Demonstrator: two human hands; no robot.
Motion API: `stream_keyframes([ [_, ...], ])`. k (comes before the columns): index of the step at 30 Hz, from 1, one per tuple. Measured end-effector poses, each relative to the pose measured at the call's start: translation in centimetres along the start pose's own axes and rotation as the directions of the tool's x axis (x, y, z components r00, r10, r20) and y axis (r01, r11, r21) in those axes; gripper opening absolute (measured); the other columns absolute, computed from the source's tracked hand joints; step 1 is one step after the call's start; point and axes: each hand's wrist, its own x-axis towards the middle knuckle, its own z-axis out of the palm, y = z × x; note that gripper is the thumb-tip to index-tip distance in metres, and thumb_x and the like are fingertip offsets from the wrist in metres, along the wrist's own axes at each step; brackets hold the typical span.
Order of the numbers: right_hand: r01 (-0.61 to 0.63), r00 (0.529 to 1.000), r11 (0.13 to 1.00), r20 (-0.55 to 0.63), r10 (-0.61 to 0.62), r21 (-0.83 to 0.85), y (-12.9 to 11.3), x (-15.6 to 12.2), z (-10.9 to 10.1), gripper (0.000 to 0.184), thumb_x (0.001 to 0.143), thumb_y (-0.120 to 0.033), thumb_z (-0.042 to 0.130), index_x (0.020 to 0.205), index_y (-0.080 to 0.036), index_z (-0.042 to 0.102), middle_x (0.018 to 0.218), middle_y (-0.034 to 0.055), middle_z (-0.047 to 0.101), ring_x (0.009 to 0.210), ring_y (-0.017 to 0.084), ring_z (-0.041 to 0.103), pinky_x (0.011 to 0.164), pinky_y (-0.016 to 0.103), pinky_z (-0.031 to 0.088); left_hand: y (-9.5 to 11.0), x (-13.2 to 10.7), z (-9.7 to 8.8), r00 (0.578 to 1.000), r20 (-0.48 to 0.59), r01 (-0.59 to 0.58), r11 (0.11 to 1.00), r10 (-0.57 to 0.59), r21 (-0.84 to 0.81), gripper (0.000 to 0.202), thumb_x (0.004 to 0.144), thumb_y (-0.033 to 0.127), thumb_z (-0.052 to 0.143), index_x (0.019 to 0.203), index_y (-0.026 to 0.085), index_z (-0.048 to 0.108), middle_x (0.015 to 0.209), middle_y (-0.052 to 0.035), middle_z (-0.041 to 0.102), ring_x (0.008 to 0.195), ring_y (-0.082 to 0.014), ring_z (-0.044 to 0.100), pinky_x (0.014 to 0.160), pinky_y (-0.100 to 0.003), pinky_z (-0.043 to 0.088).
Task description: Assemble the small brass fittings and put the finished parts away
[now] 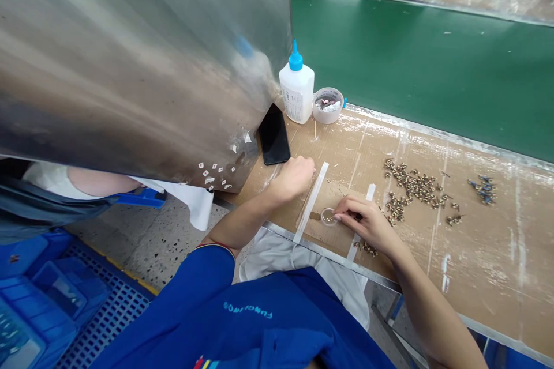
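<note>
My right hand pinches with thumb and forefinger at the edge of a small clear round dish. Whatever is between those fingertips is too small to name. Curled closed, my left hand rests over the cardboard table cover, beside a black phone; any thing inside its fingers is hidden. Two pale tape strips run on either side of the dish. Close to my right hand lie a few small brass-coloured parts, with a larger heap of them farther right.
A white glue bottle with a blue nozzle stands behind the phone, next to a tape roll holding scraps. Several blue-tipped parts lie at right. A metal panel rises at left; a green conveyor belt runs behind.
</note>
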Motion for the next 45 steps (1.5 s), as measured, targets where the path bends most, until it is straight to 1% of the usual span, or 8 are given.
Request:
stream_keyframes([
  [4, -0.008, 1.000, 1.000, 0.009, 0.008, -0.001, -0.1, 0.1, -0.1, 0.040, 0.105, -0.051, 0.052, 0.087, -0.021, 0.070, 0.084, 0.0078, 0.072, 0.077, 0.019, 0.068, 0.069, 0.029, 0.052, -0.2, 0.1, 0.0, 1.000, -0.015, 0.005, 1.000, -0.005, -0.019, 0.038, 0.108, 0.022, 0.040, 0.126, 0.004, 0.067, 0.122, -0.0294, 0.070, 0.125, -0.0388, 0.068, 0.103, -0.047, 0.055],
  [9, -0.010, 1.000, 1.000, 0.013, 0.010, -0.004, 0.0, -0.1, -0.1, 0.036, 0.105, -0.048, 0.054, 0.088, -0.021, 0.071, 0.085, 0.0071, 0.072, 0.077, 0.018, 0.067, 0.069, 0.028, 0.052, -0.2, 0.2, -0.2, 1.000, -0.020, 0.024, 0.999, -0.024, -0.022, 0.038, 0.107, 0.019, 0.038, 0.127, 0.004, 0.067, 0.122, -0.0294, 0.070, 0.125, -0.0389, 0.068, 0.103, -0.048, 0.055],
  [17, 0.016, 1.000, 0.999, 0.007, -0.016, -0.033, -0.2, -0.1, -0.1, 0.031, 0.105, -0.041, 0.055, 0.088, -0.020, 0.070, 0.085, 0.0079, 0.073, 0.078, 0.018, 0.068, 0.069, 0.028, 0.052, -1.4, 1.3, -0.2, 0.996, -0.020, 0.084, 0.996, -0.084, 0.008, 0.039, 0.107, 0.020, 0.038, 0.122, 0.003, 0.070, 0.125, -0.0279, 0.070, 0.125, -0.0377, 0.068, 0.101, -0.046, 0.056],
  [29, 0.038, 0.999, 0.999, -0.005, -0.039, -0.032, -0.3, -0.1, -0.1, 0.029, 0.105, -0.039, 0.056, 0.088, -0.020, 0.070, 0.085, 0.0068, 0.073, 0.076, 0.016, 0.068, 0.068, 0.026, 0.052, -1.2, 1.1, -0.5, 0.989, -0.035, 0.147, 0.989, -0.147, 0.013, 0.040, 0.108, 0.019, 0.037, 0.127, 0.003, 0.068, 0.126, -0.0282, 0.070, 0.125, -0.0391, 0.068, 0.101, -0.047, 0.056],
  [33, 0.030, 1.000, 0.999, -0.007, -0.030, -0.028, -0.3, -0.1, -0.1, 0.032, 0.106, -0.041, 0.054, 0.086, -0.021, 0.069, 0.085, 0.0068, 0.073, 0.076, 0.016, 0.068, 0.067, 0.026, 0.051, -0.8, 0.8, 0.0, 0.994, -0.057, 0.098, 0.994, -0.096, 0.040, 0.039, 0.108, 0.019, 0.036, 0.127, 0.005, 0.067, 0.123, -0.0267, 0.071, 0.124, -0.0384, 0.069, 0.099, -0.046, 0.056],
  [37, 0.018, 1.000, 1.000, -0.006, -0.019, -0.023, -0.3, -0.1, -0.1, 0.035, 0.106, -0.044, 0.053, 0.086, -0.021, 0.069, 0.085, 0.0073, 0.073, 0.076, 0.016, 0.068, 0.068, 0.027, 0.051, -0.6, 1.3, 0.5, 0.996, -0.080, 0.032, 0.998, -0.027, 0.060, 0.037, 0.108, 0.020, 0.037, 0.125, 0.005, 0.066, 0.120, -0.0263, 0.072, 0.123, -0.0378, 0.069, 0.102, -0.047, 0.055],
  [41, 0.016, 1.000, 1.000, -0.001, -0.016, -0.018, -0.2, -0.1, 0.0, 0.035, 0.106, -0.046, 0.052, 0.087, -0.022, 0.069, 0.086, 0.0073, 0.073, 0.076, 0.017, 0.068, 0.068, 0.027, 0.052, -1.0, 2.2, 0.7, 0.993, -0.116, 0.019, 0.997, -0.010, 0.077, 0.036, 0.109, 0.022, 0.038, 0.125, 0.005, 0.066, 0.120, -0.0258, 0.072, 0.121, -0.0376, 0.070, 0.102, -0.047, 0.054],
  [45, 0.013, 1.000, 1.000, 0.003, -0.013, -0.014, -0.2, -0.2, 0.0, 0.034, 0.106, -0.045, 0.052, 0.087, -0.022, 0.069, 0.086, 0.0070, 0.073, 0.077, 0.017, 0.068, 0.069, 0.027, 0.051, -1.2, 2.7, 0.8, 0.992, -0.124, 0.014, 0.997, -0.005, 0.070, 0.037, 0.110, 0.022, 0.037, 0.124, 0.005, 0.066, 0.119, -0.0247, 0.073, 0.122, -0.0349, 0.070, 0.106, -0.046, 0.052],
])
